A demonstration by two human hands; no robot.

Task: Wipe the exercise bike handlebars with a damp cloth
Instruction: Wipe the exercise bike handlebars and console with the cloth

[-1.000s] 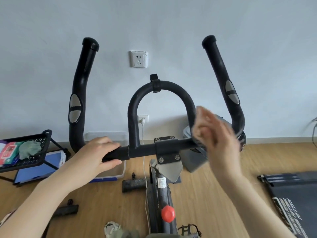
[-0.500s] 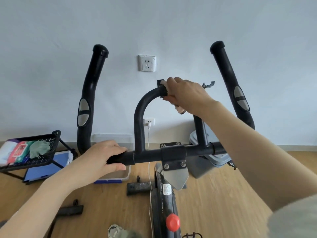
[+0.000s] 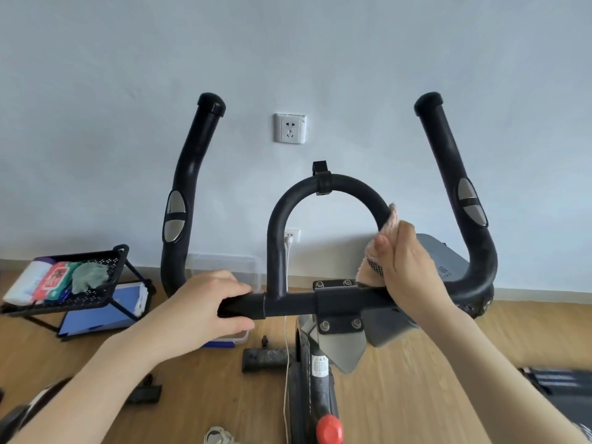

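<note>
Handlebars (image 3: 330,304): black, at the centre of the frame. The crossbar's long axis runs left to right; the centre loop (image 3: 330,184) arches upward; two outer horns rise toward the upper left and upper right, tips tilted outward.

Left hand (image 3: 205,310): fingers clenched around the crossbar's left grip, by which the frame is steadied.

Right hand (image 3: 405,267): fingers closed on the cloth (image 3: 389,225), pinkish, which is pressed around the loop's right leg, right of centre.

Step in hand, as judged: the loop is being wiped. The cloth is best kept wrapped fully round the tube and drawn along its curve, with the steadying grip held and the clip (image 3: 322,177) at the loop's top worked around.
</note>
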